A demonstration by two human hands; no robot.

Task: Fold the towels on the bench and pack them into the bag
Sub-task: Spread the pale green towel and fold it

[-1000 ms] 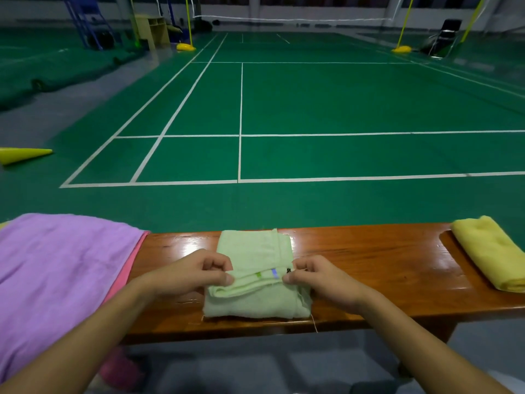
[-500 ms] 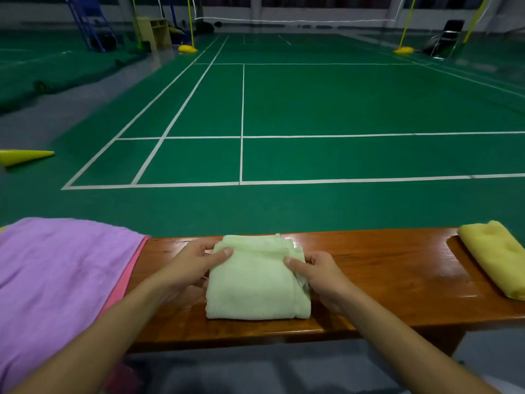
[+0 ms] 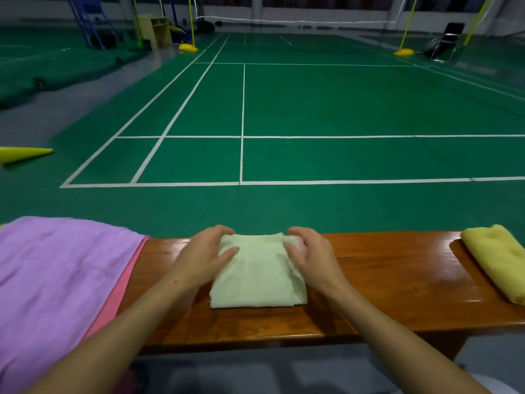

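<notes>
A pale green towel [image 3: 257, 275], folded into a small square, lies on the wooden bench [image 3: 383, 280] in front of me. My left hand [image 3: 206, 253] curls its fingers round the towel's far left corner, with the thumb pressed on top. My right hand [image 3: 311, 255] arches over the far right corner, fingers spread and thumb touching the cloth. A purple towel [image 3: 56, 280] lies spread over a pink one [image 3: 125, 282] at the bench's left end. At the right end is a folded yellow towel [image 3: 500, 263]. No bag is in view.
Beyond the bench stretches a green badminton court with white lines. A yellow cone [image 3: 22, 153] lies on the floor at far left. Yellow net post bases [image 3: 188, 47] stand far off, and a dark chair [image 3: 446, 41] is at the back right.
The near half of the green towel was folded over. Both hands then slid from its sides up to its far corners.
</notes>
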